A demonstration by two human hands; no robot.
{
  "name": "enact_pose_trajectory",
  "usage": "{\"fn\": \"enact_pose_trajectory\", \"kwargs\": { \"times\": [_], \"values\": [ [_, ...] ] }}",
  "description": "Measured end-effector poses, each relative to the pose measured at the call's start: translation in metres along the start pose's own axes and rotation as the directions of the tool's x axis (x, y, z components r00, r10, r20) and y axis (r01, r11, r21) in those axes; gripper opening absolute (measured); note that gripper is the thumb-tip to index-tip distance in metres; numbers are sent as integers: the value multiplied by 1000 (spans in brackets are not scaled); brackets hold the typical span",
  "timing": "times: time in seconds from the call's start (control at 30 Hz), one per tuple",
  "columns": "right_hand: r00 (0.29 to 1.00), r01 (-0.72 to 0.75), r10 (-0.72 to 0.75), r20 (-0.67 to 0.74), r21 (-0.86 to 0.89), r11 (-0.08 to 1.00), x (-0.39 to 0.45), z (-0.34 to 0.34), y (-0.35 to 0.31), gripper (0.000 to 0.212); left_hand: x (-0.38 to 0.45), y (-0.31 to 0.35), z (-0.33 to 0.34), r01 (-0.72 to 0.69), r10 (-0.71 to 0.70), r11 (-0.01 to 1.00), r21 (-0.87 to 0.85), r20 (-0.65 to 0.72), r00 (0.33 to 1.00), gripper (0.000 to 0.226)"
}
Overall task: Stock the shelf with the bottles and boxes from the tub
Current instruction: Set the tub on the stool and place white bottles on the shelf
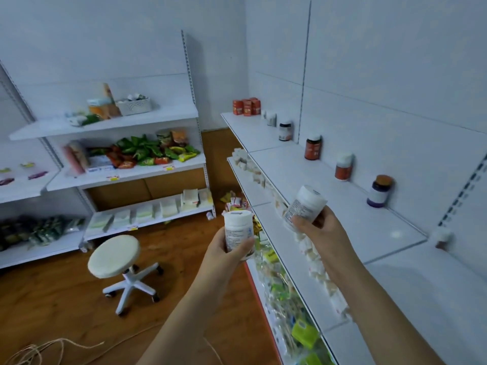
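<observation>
White bottles point(238, 233), one per hand; label print unreadable.

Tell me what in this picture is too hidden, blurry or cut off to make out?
- Head view: print on the white plastic bottle in the left hand is too small and blurred to read.
- Right hand covers the base of its tilted white bottle.
- The tub is out of frame.
- A small white-capped item at the shelf's back is too blurred to identify.
</observation>
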State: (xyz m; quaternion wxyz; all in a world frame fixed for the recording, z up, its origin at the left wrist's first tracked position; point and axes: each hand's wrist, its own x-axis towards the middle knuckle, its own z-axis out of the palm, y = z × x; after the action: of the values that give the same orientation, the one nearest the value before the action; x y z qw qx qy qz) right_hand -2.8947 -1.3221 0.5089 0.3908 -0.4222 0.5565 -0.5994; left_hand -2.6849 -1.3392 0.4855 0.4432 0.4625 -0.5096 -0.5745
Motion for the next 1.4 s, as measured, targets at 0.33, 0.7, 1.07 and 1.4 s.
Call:
{"fn": "enact_pose_trajectory", "kwargs": {
  "times": [0.33, 0.7, 1.07, 1.4],
  "values": [
    [1000, -21, 19, -21, -119, 993, 147, 69, 32, 47, 167, -2, -36, -47, 50, 994, 97, -27, 998, 57],
    [980, 38, -86, -177, -257, 966, 374, 171, 11, 47, 422, 37, -106, -134, 119, 968, 211, 82, 989, 57],
    [948, -7, -76, -309, -259, 966, 554, 206, 51, 51, 619, 38, -109, -145, 92, 951, 273, 197, 976, 54],
    [883, -45, -59, -467, -209, 977, 760, 199, 85, 45, 836, 40, -60, -194, 81, 906, 375, 298, 951, 55]
  ]
}}
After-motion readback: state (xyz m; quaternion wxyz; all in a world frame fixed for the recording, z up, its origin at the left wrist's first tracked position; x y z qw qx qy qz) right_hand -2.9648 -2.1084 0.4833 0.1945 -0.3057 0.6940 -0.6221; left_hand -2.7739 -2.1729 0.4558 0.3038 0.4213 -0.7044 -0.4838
